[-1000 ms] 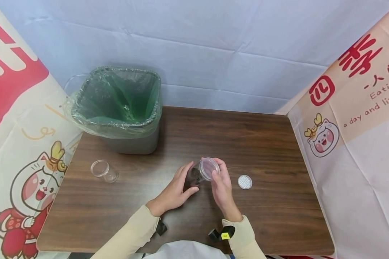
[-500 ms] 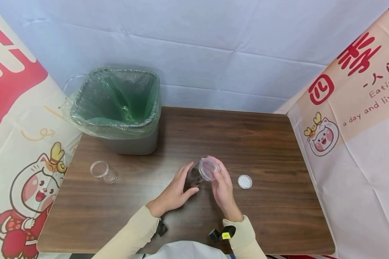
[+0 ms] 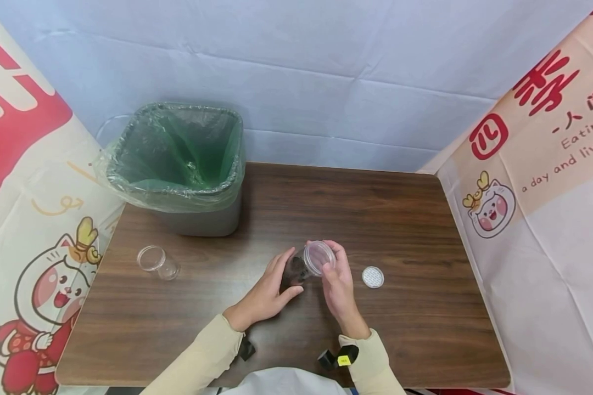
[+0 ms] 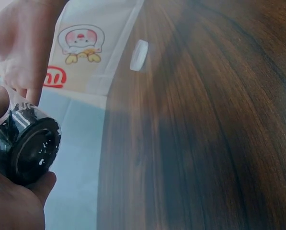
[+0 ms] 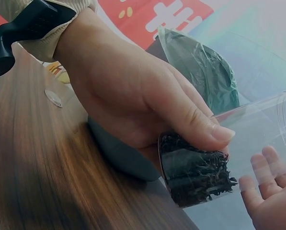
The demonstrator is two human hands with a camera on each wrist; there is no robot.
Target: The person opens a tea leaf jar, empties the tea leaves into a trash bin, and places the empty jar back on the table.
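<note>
A clear jar (image 3: 296, 270) with dark, dry, leaf-like pieces (image 5: 200, 172) inside is tilted between both hands, its mouth toward the right. My left hand (image 3: 264, 293) grips the lower part, thumb on the near side. My right hand (image 3: 338, 288) holds the rim end, with its thumb at the rim and its fingers on the far side. In the right wrist view the dark pieces lie gathered at the jar's base end. The left wrist view shows the round base (image 4: 35, 151) facing the camera. A round white lid (image 3: 373, 277) lies right of my right hand.
A second clear jar (image 3: 159, 261) stands upright at the table's left. Behind it is a grey bin (image 3: 205, 219) lined with a green plastic bag (image 3: 178, 200). The wooden table (image 3: 356, 208) meets a white cloth backdrop (image 3: 336, 99); printed cloths hang on both sides.
My right thumb and fingers shift slightly at the rim, and the jar's mouth moves a little with them. My left hand keeps its grip; the lid and second jar stay put.
</note>
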